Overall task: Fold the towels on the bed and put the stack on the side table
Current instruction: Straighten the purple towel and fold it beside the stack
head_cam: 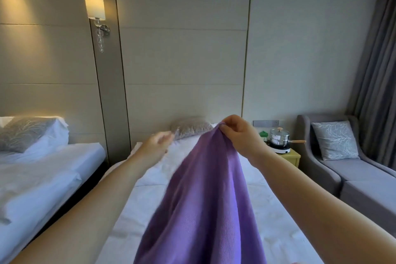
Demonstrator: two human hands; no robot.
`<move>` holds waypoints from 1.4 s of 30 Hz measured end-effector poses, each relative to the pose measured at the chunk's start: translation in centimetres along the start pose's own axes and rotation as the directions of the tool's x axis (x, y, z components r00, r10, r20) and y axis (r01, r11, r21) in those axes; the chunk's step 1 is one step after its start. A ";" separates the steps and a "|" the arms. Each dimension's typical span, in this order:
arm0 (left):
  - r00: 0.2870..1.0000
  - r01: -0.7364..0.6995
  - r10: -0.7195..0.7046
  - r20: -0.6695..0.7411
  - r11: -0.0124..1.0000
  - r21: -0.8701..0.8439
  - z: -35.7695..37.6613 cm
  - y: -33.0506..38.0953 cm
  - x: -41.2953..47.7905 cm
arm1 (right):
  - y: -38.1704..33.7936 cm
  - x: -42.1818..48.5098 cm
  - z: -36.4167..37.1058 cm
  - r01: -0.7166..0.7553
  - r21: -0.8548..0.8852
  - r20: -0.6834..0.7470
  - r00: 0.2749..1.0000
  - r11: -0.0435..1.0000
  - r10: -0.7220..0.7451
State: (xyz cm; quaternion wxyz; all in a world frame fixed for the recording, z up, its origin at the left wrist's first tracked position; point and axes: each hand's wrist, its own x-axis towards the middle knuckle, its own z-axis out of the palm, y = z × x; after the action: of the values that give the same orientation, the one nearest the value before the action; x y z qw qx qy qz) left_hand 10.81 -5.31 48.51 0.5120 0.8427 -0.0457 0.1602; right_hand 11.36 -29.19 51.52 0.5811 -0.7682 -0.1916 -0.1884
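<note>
A purple towel [203, 195] hangs in front of me over the white bed [150, 191], its lower part running out of the bottom of the frame. My right hand [240, 135] pinches its top edge between thumb and fingers, raised above the bed. My left hand [157, 144] is blurred, fingers loosely spread, just left of the towel and holding nothing. The small yellow side table [292, 157] stands right of the bed head.
A silver pot [279, 136] on a white hotplate and a green item fill the side table's top. A grey sofa [355, 178] with a cushion stands on the right. A second bed [42, 169] lies on the left. A grey pillow [190, 128] rests at the bed head.
</note>
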 end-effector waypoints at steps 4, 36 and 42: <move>0.948 -0.056 0.058 0.313 0.998 -0.014 3.4 0.3 -1.5 | 1.4 -0.9 1.9 0.010 -0.042 0.117 0.993 0.999 -0.005; 0.990 0.074 -0.110 -0.093 0.941 -0.331 -0.8 -2.8 1.5 | 6.0 -1.0 0.7 -0.233 0.117 0.133 0.967 0.965 0.217; 0.931 0.018 0.057 0.361 0.979 -0.202 3.3 -0.9 0.2 | 2.9 0.1 1.8 -0.056 -0.024 0.238 0.969 0.998 0.060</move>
State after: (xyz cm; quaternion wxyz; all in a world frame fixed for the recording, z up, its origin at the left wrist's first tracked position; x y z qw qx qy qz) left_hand 11.91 -7.80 46.43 0.5758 0.8009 -0.1643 0.0004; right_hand 13.04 -28.15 48.73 0.5524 -0.7956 -0.2359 -0.0791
